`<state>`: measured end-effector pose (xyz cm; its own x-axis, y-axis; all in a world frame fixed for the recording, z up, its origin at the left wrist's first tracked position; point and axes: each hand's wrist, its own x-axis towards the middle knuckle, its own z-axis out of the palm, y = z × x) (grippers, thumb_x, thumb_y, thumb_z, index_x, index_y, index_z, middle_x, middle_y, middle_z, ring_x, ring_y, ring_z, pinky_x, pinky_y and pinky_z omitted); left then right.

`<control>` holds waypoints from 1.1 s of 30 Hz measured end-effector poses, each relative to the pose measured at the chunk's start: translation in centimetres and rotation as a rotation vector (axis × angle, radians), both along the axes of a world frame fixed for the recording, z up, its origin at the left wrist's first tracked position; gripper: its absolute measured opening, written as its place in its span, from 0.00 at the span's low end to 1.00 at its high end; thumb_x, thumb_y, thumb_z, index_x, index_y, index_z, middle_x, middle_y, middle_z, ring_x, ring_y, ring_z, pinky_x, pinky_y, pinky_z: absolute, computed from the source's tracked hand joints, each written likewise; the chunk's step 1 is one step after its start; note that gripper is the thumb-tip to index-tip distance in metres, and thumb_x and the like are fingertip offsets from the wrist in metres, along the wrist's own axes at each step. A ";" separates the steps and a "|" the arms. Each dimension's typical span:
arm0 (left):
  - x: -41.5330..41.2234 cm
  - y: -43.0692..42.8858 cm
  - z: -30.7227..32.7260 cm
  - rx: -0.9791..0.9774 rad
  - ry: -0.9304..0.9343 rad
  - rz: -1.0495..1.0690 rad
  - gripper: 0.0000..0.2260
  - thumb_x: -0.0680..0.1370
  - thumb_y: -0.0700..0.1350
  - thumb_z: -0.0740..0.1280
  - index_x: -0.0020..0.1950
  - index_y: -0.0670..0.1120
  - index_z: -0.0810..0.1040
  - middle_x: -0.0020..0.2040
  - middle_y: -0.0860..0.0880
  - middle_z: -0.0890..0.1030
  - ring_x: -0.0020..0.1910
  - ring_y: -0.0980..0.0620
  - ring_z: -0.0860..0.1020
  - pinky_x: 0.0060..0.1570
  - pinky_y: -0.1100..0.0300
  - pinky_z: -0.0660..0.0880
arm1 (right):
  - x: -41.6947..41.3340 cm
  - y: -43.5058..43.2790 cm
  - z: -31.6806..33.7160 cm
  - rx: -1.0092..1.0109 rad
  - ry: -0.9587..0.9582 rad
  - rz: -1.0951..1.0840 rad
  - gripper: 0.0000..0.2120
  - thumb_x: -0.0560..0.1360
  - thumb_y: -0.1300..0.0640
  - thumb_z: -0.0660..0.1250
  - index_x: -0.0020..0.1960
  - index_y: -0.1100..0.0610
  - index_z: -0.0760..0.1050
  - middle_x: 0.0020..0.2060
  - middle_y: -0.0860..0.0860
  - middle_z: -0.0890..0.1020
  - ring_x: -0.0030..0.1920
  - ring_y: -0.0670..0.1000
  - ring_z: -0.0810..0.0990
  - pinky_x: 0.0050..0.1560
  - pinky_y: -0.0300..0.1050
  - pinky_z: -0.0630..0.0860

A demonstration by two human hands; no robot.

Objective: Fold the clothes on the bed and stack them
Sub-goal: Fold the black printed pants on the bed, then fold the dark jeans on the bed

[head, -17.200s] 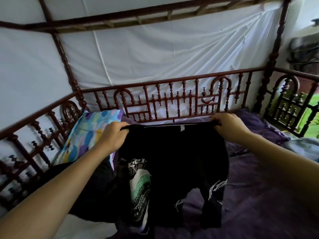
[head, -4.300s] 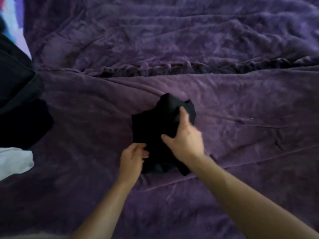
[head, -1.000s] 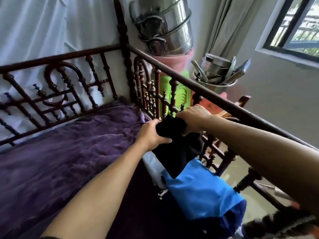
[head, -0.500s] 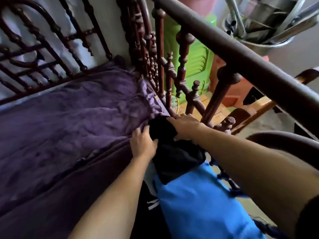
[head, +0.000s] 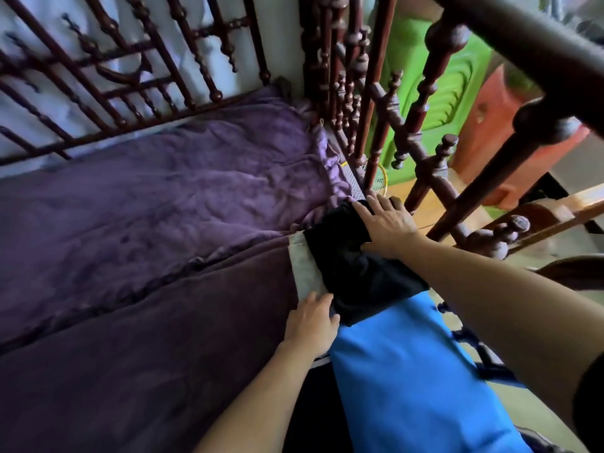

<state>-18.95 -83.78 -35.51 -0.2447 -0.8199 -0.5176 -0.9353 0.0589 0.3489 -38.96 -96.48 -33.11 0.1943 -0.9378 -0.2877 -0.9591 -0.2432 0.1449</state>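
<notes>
A folded black garment (head: pixel 356 273) lies flat at the right edge of the bed, beside the wooden railing. It partly covers a folded grey-white cloth (head: pixel 305 273) and overlaps a folded bright blue garment (head: pixel 408 384) nearer to me. My right hand (head: pixel 390 225) presses flat on the far end of the black garment with straight fingers. At the garment's near left corner, my left hand (head: pixel 312 322) rests with its fingers touching the edge of the grey-white cloth.
A rumpled purple blanket (head: pixel 157 243) covers the bed to the left. A dark red carved wooden railing (head: pixel 392 125) runs along the far and right sides. Beyond it stand a green plastic chair (head: pixel 434 93) and an orange one (head: pixel 500 142).
The black garment has been set down and spread flat on the pile. My right hand has flattened on top of it and my left hand has slid back to its near corner.
</notes>
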 end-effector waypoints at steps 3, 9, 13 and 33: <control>3.4 1.5 3.0 0.010 -0.025 0.047 0.17 0.80 0.52 0.59 0.68 0.49 0.70 0.64 0.46 0.72 0.62 0.44 0.72 0.58 0.50 0.72 | 2.8 2.4 2.4 -0.084 -0.027 0.018 0.40 0.70 0.44 0.69 0.76 0.53 0.56 0.70 0.57 0.67 0.71 0.59 0.64 0.69 0.58 0.60; 13.9 8.3 9.6 -0.128 -0.034 0.251 0.16 0.80 0.51 0.61 0.66 0.50 0.73 0.60 0.48 0.79 0.59 0.47 0.77 0.55 0.55 0.73 | 11.6 10.2 6.2 0.055 -0.131 0.082 0.18 0.75 0.51 0.62 0.63 0.54 0.71 0.58 0.54 0.79 0.59 0.57 0.78 0.55 0.49 0.72; 23.2 15.9 13.4 -0.199 -0.086 0.386 0.14 0.79 0.51 0.62 0.63 0.50 0.75 0.55 0.49 0.81 0.55 0.48 0.79 0.51 0.55 0.75 | 19.9 17.0 8.5 0.110 -0.186 0.182 0.16 0.75 0.49 0.62 0.61 0.52 0.74 0.57 0.54 0.80 0.58 0.58 0.79 0.53 0.48 0.75; 61.9 56.5 25.0 -0.455 -0.246 1.068 0.11 0.77 0.52 0.63 0.54 0.49 0.79 0.54 0.50 0.81 0.54 0.49 0.79 0.53 0.55 0.75 | 69.0 44.0 21.2 0.033 -0.349 0.917 0.14 0.77 0.46 0.60 0.61 0.48 0.75 0.58 0.53 0.79 0.57 0.57 0.77 0.53 0.48 0.73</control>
<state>42.95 -27.29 -10.54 0.7405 -0.6690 -0.0634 -0.6248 -0.7202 0.3015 30.05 -52.44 -11.87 0.9223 -0.3735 -0.0995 -0.3843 -0.9138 -0.1313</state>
